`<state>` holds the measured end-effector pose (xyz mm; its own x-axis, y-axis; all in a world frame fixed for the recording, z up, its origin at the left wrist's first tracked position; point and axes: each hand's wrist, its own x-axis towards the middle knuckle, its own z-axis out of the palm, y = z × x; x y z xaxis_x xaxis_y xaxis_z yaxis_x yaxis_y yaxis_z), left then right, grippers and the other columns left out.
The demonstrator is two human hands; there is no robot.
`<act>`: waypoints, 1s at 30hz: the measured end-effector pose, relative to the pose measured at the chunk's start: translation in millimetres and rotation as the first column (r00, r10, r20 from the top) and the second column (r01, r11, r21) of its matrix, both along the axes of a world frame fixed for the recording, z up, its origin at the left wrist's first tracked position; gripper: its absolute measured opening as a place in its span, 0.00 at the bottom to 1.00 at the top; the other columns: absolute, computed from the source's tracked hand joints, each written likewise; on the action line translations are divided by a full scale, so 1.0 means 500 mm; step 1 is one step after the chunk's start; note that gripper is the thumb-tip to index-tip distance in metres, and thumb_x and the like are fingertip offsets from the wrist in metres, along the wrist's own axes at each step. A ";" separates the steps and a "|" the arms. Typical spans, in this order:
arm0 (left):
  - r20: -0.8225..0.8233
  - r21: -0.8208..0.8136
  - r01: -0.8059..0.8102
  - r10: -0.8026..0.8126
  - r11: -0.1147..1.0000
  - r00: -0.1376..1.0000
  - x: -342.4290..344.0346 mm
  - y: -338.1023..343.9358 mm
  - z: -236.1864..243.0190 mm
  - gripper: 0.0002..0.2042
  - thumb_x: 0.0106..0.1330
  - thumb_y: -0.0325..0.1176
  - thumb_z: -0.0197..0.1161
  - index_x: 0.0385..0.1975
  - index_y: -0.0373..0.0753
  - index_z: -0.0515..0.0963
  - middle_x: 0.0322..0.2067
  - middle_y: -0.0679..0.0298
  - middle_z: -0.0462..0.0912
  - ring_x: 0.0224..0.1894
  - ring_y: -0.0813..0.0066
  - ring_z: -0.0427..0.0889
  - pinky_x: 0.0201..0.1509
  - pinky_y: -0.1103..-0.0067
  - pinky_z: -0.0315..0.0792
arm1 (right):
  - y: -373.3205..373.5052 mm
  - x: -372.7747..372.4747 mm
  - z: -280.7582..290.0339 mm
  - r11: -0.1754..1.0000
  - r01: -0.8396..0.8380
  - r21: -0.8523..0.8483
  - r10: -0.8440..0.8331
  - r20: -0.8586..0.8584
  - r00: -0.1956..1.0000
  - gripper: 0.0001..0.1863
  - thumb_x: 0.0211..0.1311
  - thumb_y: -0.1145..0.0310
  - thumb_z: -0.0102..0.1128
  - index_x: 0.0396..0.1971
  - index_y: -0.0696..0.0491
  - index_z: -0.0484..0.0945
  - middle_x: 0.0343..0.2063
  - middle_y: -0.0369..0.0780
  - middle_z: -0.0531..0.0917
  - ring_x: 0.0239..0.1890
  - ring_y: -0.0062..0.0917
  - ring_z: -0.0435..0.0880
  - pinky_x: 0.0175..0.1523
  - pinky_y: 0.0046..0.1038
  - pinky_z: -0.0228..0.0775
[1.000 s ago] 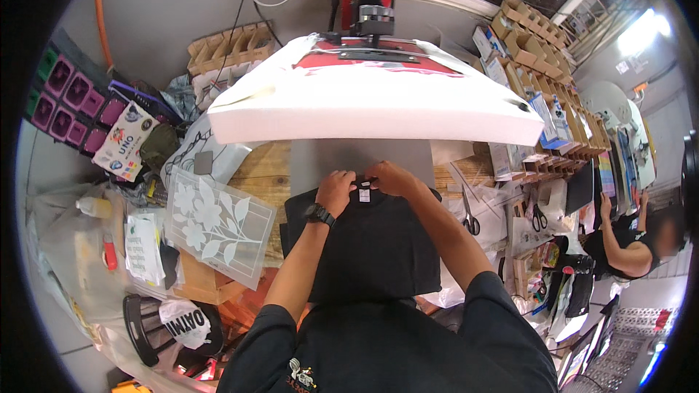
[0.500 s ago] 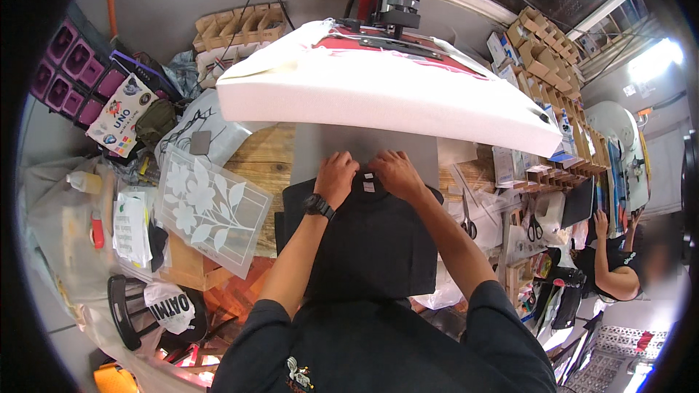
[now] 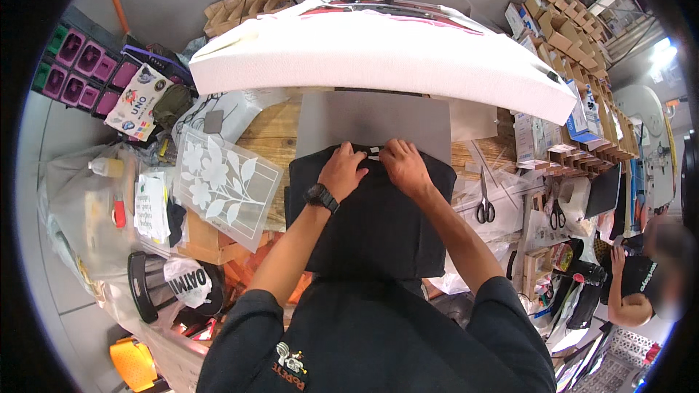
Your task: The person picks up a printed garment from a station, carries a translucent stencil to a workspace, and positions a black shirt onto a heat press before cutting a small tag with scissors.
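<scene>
A black T-shirt [image 3: 371, 222] lies spread over the grey lower plate [image 3: 375, 120] of a heat press, its collar toward the far side. My left hand [image 3: 342, 175], with a black watch on the wrist, has its fingers curled at the left of the collar. At the collar's right side my right hand [image 3: 403, 169] bends its fingers over the cloth edge. Both hands look closed on the shirt, though their fingertips are partly hidden. A small white label [image 3: 374, 151] shows between them. Above the far end of the plate hangs the press's white padded upper plate [image 3: 378, 58].
A transparent sheet with a white flower design [image 3: 227, 182] lies at left. On the right are scissors [image 3: 485, 204], a second pair of scissors [image 3: 557, 215] and cardboard bins [image 3: 568, 22]. A black chair [image 3: 143, 287] stands at lower left. Another person [image 3: 633, 284] is at far right.
The view has shifted, with the upper plate now higher in the picture. Both hands stay at the collar, and the left thumb is spread out more. Less of the label area shows.
</scene>
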<state>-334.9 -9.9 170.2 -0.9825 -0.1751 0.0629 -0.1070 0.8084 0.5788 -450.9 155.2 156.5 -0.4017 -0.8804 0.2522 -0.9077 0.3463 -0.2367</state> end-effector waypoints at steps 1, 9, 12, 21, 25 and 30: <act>0.052 0.014 0.013 -0.014 1.000 0.999 0.000 -0.004 -0.002 0.19 0.55 0.32 0.69 0.46 0.35 0.76 0.41 0.53 0.74 0.45 0.51 0.75 0.51 0.65 0.72 | 0.000 0.007 0.002 1.000 -0.022 -0.017 0.023 0.048 0.999 0.10 0.58 0.71 0.54 0.39 0.53 0.79 0.38 0.41 0.76 0.46 0.35 0.76 0.53 0.34 0.69; 0.199 0.048 0.109 -0.116 0.993 0.973 0.004 -0.018 0.000 0.32 0.41 0.28 0.77 0.49 0.37 0.68 0.46 0.50 0.75 0.49 0.49 0.77 0.49 0.62 0.74 | -0.005 0.045 0.093 0.822 0.109 0.558 -0.246 0.177 0.953 0.39 0.46 0.71 0.66 0.62 0.51 0.61 0.47 0.47 0.77 0.51 0.41 0.79 0.52 0.38 0.72; 0.161 0.164 0.122 -0.149 0.979 0.976 0.010 -0.040 -0.006 0.38 0.39 0.27 0.78 0.54 0.37 0.66 0.41 0.53 0.75 0.42 0.55 0.78 0.46 0.66 0.74 | -0.014 0.044 0.105 0.797 0.091 0.597 -0.214 0.138 0.967 0.49 0.39 0.67 0.74 0.65 0.50 0.57 0.49 0.46 0.78 0.51 0.39 0.80 0.52 0.38 0.73; 0.028 0.461 0.184 -0.222 0.868 0.975 0.012 -0.047 -0.053 0.40 0.38 0.22 0.76 0.58 0.38 0.66 0.49 0.50 0.73 0.47 0.54 0.77 0.49 0.69 0.76 | -0.001 0.050 0.080 0.829 0.144 0.540 -0.295 0.205 0.933 0.41 0.36 0.66 0.74 0.55 0.55 0.66 0.45 0.46 0.78 0.49 0.42 0.80 0.46 0.39 0.77; 0.049 0.155 0.135 -0.145 0.979 0.988 0.011 -0.028 -0.059 0.41 0.38 0.23 0.77 0.57 0.37 0.64 0.51 0.48 0.72 0.53 0.46 0.73 0.54 0.65 0.73 | -0.046 0.126 -0.019 0.814 0.482 0.326 -0.462 -0.141 0.876 0.37 0.45 0.68 0.67 0.59 0.55 0.65 0.40 0.43 0.76 0.44 0.34 0.79 0.41 0.33 0.77; 0.250 -0.072 0.056 -0.036 0.996 0.967 -0.007 0.030 0.003 0.39 0.39 0.24 0.77 0.56 0.39 0.64 0.48 0.45 0.73 0.51 0.45 0.74 0.53 0.63 0.73 | -0.016 0.129 0.042 0.830 0.498 0.251 -0.543 0.166 0.823 0.38 0.42 0.75 0.66 0.60 0.55 0.66 0.46 0.46 0.72 0.46 0.37 0.77 0.45 0.34 0.75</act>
<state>-338.4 5.3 171.9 -0.9758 -0.1340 -0.1727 -0.2015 0.8573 0.4737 -386.5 147.3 177.3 -0.8379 -0.5438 -0.0470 -0.5095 0.8101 -0.2900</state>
